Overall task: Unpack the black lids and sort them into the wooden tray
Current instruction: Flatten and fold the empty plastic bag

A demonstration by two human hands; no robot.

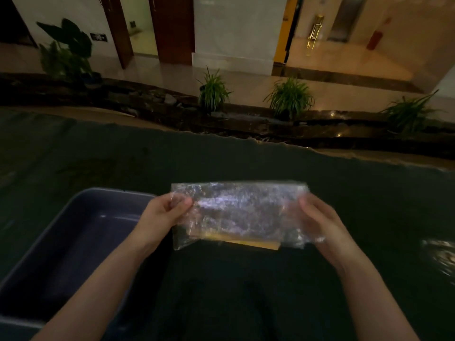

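I hold a clear bubble-wrap packet (242,212) flat in front of me, above the dark table. My left hand (163,214) pinches its left edge between thumb and fingers. My right hand (317,217) grips its right edge. A strip of light wood (248,243) shows below the packet's lower edge; I cannot tell whether it is the wooden tray. The packet's contents look dark and blurred, and no black lid is clearly visible.
A grey-blue plastic tub (73,242) stands at the lower left under my left forearm. A dark cloth (246,158) covers the table. Crinkled plastic (440,254) lies at the right edge. Potted plants (290,97) line the floor beyond.
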